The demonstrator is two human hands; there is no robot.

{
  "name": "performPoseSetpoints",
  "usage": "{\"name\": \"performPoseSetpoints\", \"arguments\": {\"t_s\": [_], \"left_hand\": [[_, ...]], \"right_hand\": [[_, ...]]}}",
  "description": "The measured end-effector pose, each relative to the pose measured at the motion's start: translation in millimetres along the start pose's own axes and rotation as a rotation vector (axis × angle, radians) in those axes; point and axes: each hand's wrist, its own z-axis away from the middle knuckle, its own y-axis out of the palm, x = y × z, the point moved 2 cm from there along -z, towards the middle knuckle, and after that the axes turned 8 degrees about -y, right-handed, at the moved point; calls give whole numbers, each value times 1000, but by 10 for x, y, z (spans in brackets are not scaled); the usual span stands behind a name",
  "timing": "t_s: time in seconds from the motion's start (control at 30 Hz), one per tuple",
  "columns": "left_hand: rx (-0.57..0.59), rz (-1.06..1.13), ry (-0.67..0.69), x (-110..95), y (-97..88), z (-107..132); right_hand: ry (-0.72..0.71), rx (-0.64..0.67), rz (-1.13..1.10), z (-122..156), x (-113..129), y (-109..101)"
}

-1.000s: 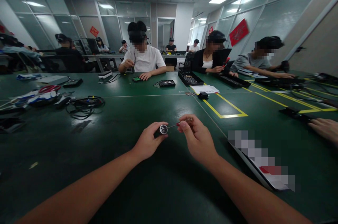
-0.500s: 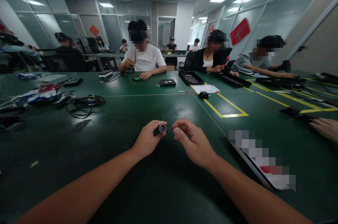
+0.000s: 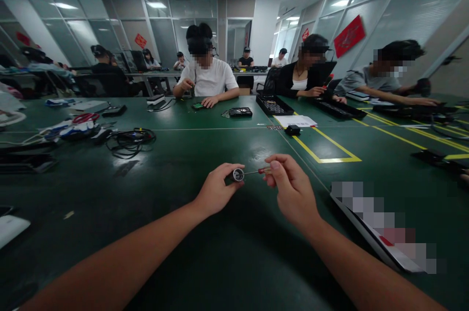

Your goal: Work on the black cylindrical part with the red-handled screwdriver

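I had the dark cylinder (image 3: 238, 175) above the bench (image 3: 164, 262), well short of its far edge, with its bright-rimmed round end turned toward my camera; the parts inside were too small for me to make out. My left hand (image 3: 216, 189) was partly closed, thumb and fingers gripping the cylinder from its left side. My right hand (image 3: 295, 186) was closed in a pinch, thumb and fingertips on the red handle of a thin screwdriver (image 3: 261, 171). Its shaft ran level to the cylinder's right side, and I couldn't tell whether the tip touched.

Toward the bench's right edge I saw 1 white flat item (image 3: 381, 233) lying aslant, partly masked. Further out, 1 black block (image 3: 292, 130) sat near a white sheet (image 3: 295, 121), beside yellow tape (image 3: 339, 160). Toward the left edge lay a coil of black cable (image 3: 132, 142). At the far edge, 1 co-worker in a white shirt (image 3: 210, 79) had a hand at a green board (image 3: 198, 105), near a black tray (image 3: 274, 105).
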Motion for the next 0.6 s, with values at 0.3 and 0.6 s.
{"name": "performPoseSetpoints", "arguments": {"t_s": [0.3, 0.6], "left_hand": [[9, 5, 8, -4, 28, 17], [13, 11, -1, 13, 10, 1]], "right_hand": [[-10, 24, -71, -16, 32, 0], [-10, -16, 90, -7, 25, -38]]}}
